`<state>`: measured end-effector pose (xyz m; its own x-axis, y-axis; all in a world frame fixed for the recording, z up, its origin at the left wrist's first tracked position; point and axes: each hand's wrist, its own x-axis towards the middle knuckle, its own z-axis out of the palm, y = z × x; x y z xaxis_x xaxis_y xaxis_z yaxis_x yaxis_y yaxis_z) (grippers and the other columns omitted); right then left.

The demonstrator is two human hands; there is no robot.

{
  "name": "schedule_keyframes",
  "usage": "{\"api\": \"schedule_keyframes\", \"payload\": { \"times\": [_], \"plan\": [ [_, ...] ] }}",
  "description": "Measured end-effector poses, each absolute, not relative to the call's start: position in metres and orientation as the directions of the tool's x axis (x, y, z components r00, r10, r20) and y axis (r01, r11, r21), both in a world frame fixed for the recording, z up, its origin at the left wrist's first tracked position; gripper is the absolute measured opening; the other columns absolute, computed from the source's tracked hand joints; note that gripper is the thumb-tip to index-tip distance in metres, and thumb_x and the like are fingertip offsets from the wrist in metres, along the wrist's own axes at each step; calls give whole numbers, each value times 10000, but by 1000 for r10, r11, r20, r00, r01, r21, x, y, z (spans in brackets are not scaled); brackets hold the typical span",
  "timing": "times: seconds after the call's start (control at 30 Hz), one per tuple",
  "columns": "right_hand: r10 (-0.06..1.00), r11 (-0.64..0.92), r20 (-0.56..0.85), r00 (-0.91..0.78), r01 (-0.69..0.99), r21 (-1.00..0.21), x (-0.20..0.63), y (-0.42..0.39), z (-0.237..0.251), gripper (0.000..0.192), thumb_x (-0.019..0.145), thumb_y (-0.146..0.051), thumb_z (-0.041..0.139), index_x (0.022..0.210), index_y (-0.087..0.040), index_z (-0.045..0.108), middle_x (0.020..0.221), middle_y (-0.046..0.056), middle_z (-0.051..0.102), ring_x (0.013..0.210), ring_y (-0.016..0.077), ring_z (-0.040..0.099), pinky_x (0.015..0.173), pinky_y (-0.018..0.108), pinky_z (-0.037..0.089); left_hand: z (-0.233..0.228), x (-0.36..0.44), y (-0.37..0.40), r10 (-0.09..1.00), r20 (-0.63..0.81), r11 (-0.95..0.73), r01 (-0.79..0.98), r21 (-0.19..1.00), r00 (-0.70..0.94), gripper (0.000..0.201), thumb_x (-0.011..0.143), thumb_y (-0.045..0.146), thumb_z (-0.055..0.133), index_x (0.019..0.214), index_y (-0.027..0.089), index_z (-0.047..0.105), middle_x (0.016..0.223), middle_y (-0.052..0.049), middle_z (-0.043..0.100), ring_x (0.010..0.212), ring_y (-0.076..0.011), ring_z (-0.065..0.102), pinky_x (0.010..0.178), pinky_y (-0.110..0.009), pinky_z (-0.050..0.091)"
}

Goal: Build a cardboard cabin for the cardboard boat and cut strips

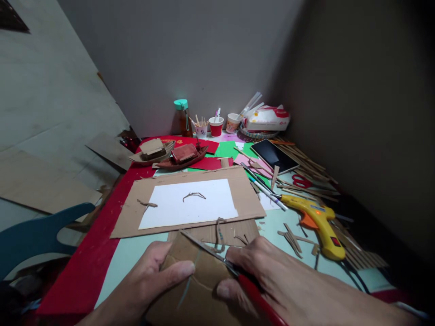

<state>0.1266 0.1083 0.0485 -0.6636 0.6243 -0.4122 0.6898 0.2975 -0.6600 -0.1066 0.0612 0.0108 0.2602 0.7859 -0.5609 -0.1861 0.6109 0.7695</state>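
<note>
Your right hand [272,276] grips red-handled scissors [217,256], blades partway into the cardboard [200,290] your left hand [149,276] pins flat beside them, so the cut looks barely begun, with curled strips [219,233] lying just beyond the blade tip.

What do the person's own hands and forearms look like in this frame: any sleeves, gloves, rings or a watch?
Both are bare. The left hand and the right hand wear no gloves, and no rings show on the visible fingers. The forearms running to the bottom edge carry no sleeve, watch or band as far as the frame shows. Nails are short and unpainted. No markings are visible.
</note>
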Motion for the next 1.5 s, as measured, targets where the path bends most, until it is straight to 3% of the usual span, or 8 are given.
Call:
{"api": "schedule_keyframes", "payload": {
  "times": [0.13, 0.3, 0.5, 0.63, 0.9, 1.07, 1.27, 1.5],
  "plan": [
    [646, 290, -382, -661, 675, -678, 125, 110, 53, 457, 936, -608, 564, 871, -179, 709, 817, 86, 648, 717, 218, 610, 572, 274, 410, 12, -104, 62, 786, -548, 604, -162, 780, 287, 451, 783, 420, 820, 1189, 235, 760, 1029, -81, 828, 868, -266, 769, 776, -332, 566],
    [609, 370, -274, -745, 572, -732, 126, 115, 49, 324, 882, -531, 685, 878, -207, 672, 799, 6, 580, 684, 165, 543, 573, 252, 394, 18, -100, 62, 770, -562, 622, -161, 766, 301, 468, 761, 416, 838, 1189, 243, 759, 1005, -74, 830, 911, -297, 767, 813, -371, 563],
    [611, 281, -398, -684, 657, -699, 125, 109, 42, 446, 933, -616, 558, 936, -192, 693, 838, 69, 605, 761, 215, 590, 546, 254, 383, 14, -104, 62, 728, -568, 662, -177, 729, 383, 512, 761, 420, 836, 1226, 227, 739, 961, -81, 825, 815, -250, 752, 776, -347, 545],
    [648, 268, -375, -663, 660, -702, 124, 109, 40, 517, 958, -679, 493, 861, -207, 680, 822, 70, 612, 755, 214, 599, 595, 265, 411, 8, -103, 64, 750, -514, 631, -222, 743, 416, 473, 814, 362, 788, 1260, 220, 722, 1007, -83, 819, 836, -241, 747, 772, -334, 535],
    [619, 393, -305, -724, 621, -677, 115, 126, 51, 555, 787, -750, 686, 889, -205, 676, 693, 1, 555, 641, 180, 539, 541, 250, 382, 14, -99, 72, 769, -453, 594, -243, 767, 450, 507, 823, 291, 773, 1321, 246, 688, 1091, -85, 807, 935, -297, 757, 817, -383, 566],
    [633, 247, -351, -690, 610, -753, 109, 122, 45, 489, 881, -629, 678, 678, -197, 571, 597, -34, 488, 607, 139, 522, 525, 228, 350, 6, -102, 70, 749, -463, 631, -300, 715, 474, 512, 844, 240, 738, 1352, 265, 670, 996, -73, 816, 851, -259, 763, 792, -365, 570],
    [588, 128, -402, -702, 571, -811, 102, 127, 22, 598, 787, -688, 747, 593, -211, 444, 497, -83, 400, 471, 83, 383, 436, 234, 248, -10, -108, 68, 770, -447, 613, -333, 717, 455, 366, 854, 224, 712, 1218, 227, 753, 867, -65, 805, 774, -237, 763, 776, -340, 565],
    [587, 362, -339, -736, 612, -703, 96, 139, 34, 571, 713, -659, 820, 628, -215, 470, 538, -85, 406, 557, 114, 413, 516, 243, 290, -12, -108, 69, 785, -381, 578, -358, 733, 488, 330, 856, 232, 712, 1181, 229, 772, 805, -55, 786, 769, -221, 756, 758, -323, 565]
  ]
}}
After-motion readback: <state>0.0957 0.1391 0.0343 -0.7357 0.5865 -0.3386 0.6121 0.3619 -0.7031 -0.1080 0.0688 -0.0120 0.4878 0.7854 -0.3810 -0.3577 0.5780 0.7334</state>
